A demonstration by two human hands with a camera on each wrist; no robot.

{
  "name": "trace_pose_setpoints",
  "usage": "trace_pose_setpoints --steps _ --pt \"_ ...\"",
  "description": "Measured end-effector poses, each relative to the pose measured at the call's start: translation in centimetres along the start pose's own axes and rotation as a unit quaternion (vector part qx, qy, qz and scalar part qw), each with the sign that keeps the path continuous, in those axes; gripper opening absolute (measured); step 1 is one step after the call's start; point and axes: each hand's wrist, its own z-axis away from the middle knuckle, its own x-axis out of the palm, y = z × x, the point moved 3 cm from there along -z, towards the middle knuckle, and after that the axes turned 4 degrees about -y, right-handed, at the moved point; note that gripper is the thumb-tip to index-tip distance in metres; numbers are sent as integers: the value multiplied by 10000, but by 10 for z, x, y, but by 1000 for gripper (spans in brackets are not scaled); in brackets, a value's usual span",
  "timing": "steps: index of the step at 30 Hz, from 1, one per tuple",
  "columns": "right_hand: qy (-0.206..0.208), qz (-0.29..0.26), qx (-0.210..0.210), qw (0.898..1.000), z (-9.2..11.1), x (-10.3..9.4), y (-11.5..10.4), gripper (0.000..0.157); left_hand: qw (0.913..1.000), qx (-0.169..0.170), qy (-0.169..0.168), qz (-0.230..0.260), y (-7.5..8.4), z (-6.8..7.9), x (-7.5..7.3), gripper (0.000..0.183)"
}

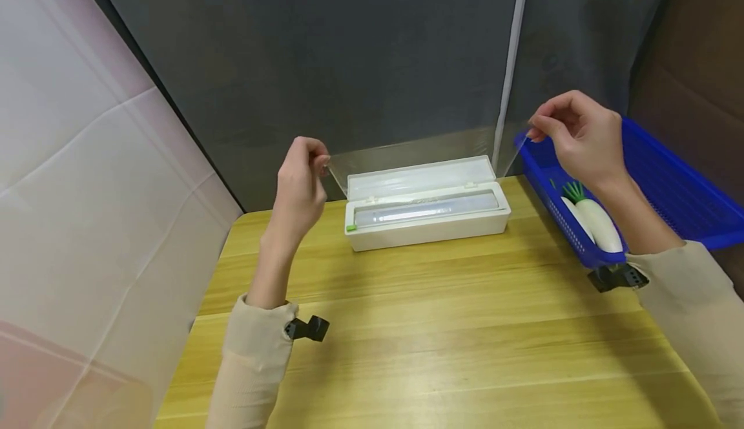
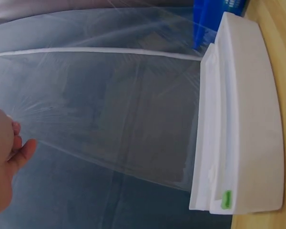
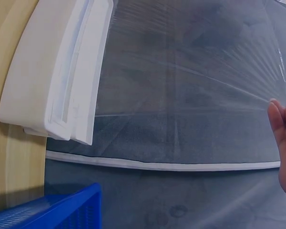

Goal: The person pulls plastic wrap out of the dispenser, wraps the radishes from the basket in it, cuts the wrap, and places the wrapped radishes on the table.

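Note:
A sheet of clear plastic wrap (image 2: 124, 114) rises from a white wrap dispenser box (image 1: 430, 227) at the table's far edge. My left hand (image 1: 300, 187) pinches one upper corner of the sheet, above and left of the box. At the opposite corner, my right hand (image 1: 584, 138) pinches the wrap between thumb and fingers, up and right of the box. The film stretches between both hands, and its lower end meets the box. The dispenser's lid (image 1: 421, 179) stands raised at the back, with the roll (image 1: 427, 210) lying inside. A green tab (image 1: 351, 227) sits at its left end.
A blue plastic basket (image 1: 686, 183) stands on the right, holding white radishes (image 1: 600, 223) with green tops. The wooden table (image 1: 442, 332) extends in front of the box. Behind rises a dark grey curtain (image 1: 320, 48), and pale sheeting (image 1: 104, 177) hangs at the left.

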Motion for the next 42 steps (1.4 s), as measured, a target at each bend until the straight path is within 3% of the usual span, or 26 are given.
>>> trace_pose_setpoints --steps 6,12,17,21,26,31,35,38,40,42 --pt "-199 -10 -226 9995 14 -6 -4 9 9973 -111 -6 729 7 10 -1 5" --pt "-432 -148 -325 9984 28 -13 -4 7 9898 -297 -292 1362 11 20 -4 3" --pt "-796 -537 -459 9943 38 -15 -1 9 9814 -491 -520 1784 15 36 -6 4" --pt "-1106 -1186 -566 9851 46 -15 3 11 9741 -493 -703 2091 17 48 -6 2" --pt "-1630 -2126 -524 9620 58 -17 7 13 9607 -429 -1016 2547 18 60 -5 5" --pt "-2204 -3035 -443 9259 67 -16 8 13 9434 -509 -1250 3028 17 74 -3 4" --pt "-2638 -3043 -291 9149 74 -16 11 15 9306 -509 -1417 3336 15 83 -1 12" --pt "-3006 -3151 -337 8996 82 -14 14 18 9163 -512 -1704 3587 14 91 1 12" --pt "-3233 -3361 -444 8835 87 -11 16 21 9063 -556 -1946 3711 14 98 1 9" --pt "-3452 -3304 -438 8774 92 -8 18 23 8969 -656 -2161 3801 14 104 1 7"
